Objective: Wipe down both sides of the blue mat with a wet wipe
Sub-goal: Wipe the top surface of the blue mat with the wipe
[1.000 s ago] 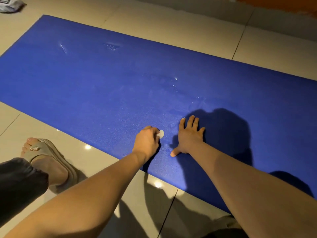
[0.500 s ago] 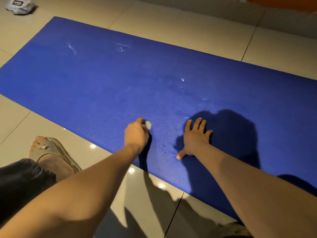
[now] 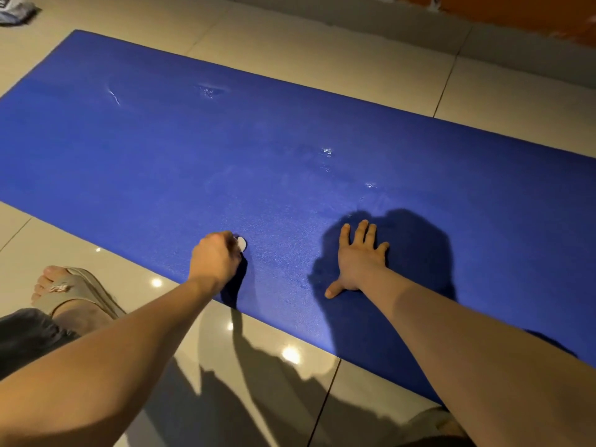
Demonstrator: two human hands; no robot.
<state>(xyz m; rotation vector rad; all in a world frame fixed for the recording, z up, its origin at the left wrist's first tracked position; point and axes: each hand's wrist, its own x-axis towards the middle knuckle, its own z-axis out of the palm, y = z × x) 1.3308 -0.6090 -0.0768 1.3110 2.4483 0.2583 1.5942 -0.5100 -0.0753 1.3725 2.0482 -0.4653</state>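
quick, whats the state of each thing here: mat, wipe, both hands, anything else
blue mat: unrolled flat, wet patches glinting on its top side
wet wipe: bunched small, held in the left hand, against the mat
left hand: curled round the wet wipe
right hand: flat on the mat, fingers spread, holding nothing
sandal: worn on a foot beside the mat

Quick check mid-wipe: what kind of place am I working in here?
Probably an indoor room, perhaps in a home. It has a glossy tiled floor reflecting lights, the blue mat is laid flat on it, and an orange wall runs along the far edge.
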